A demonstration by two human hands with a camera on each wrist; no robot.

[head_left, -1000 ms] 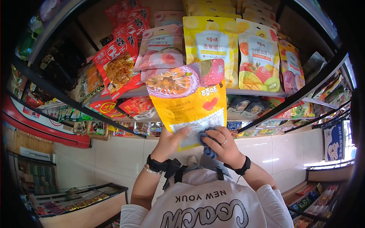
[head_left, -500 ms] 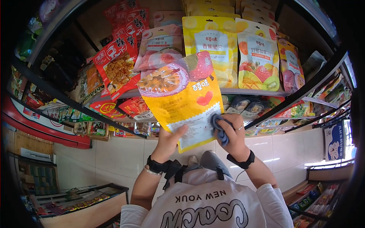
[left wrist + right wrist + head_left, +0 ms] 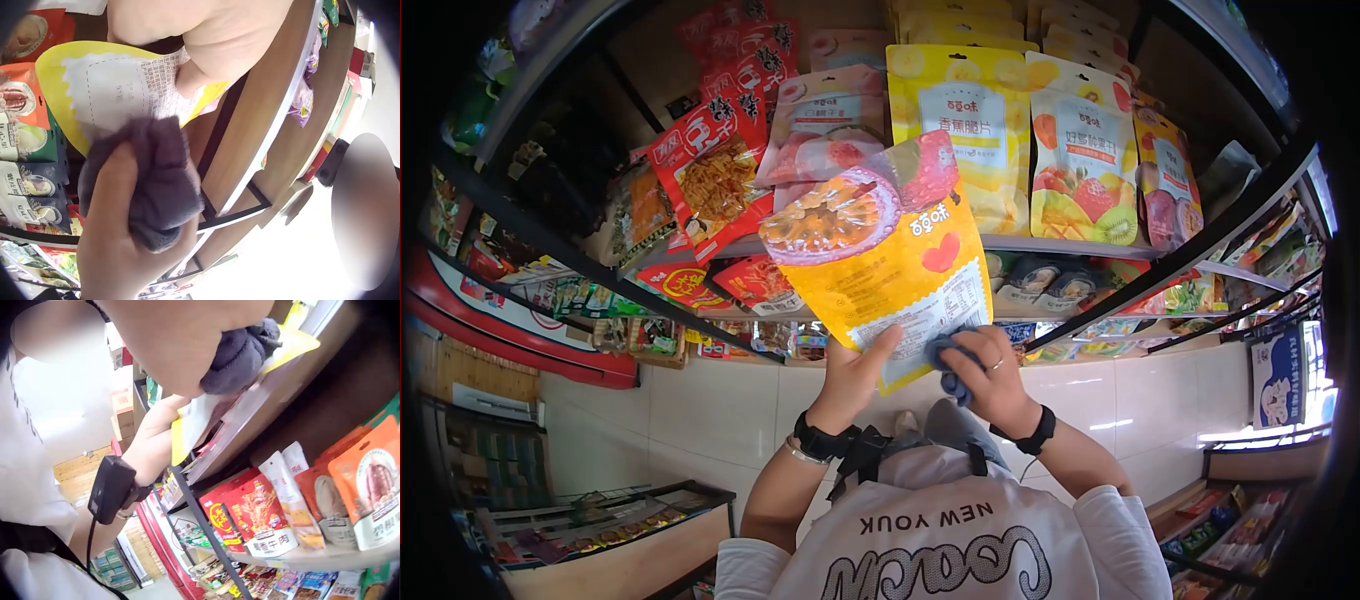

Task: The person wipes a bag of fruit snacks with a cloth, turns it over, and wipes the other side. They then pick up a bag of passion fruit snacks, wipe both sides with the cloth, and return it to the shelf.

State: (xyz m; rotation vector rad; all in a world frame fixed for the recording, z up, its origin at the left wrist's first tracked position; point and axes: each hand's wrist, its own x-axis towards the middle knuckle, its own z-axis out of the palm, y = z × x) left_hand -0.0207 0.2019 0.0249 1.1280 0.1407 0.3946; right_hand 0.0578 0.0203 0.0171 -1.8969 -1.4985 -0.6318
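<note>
A yellow dried-fruit pouch with passion fruit pictured on it is held up in front of the shelf, tilted. My left hand grips its lower left edge, thumb on the printed white panel. A bunched blue-grey cloth sits in the fingers of my right hand, against the pouch's lower right part. In the left wrist view, the cloth overlaps the white panel of the pouch. From the right wrist, the cloth shows beside the pouch's yellow edge, with the left hand beyond.
Behind the pouch, the shelf carries a yellow banana-chip pouch, a white fruit pouch, a pink pouch and red snack bags. Lower shelves hold more packets. A black shelf post slants at the right.
The pouch has shifted left and tilted since a second ago. My right hand moved the cloth out to the pouch's right edge, then back left and down. The left hand keeps its grip.
</note>
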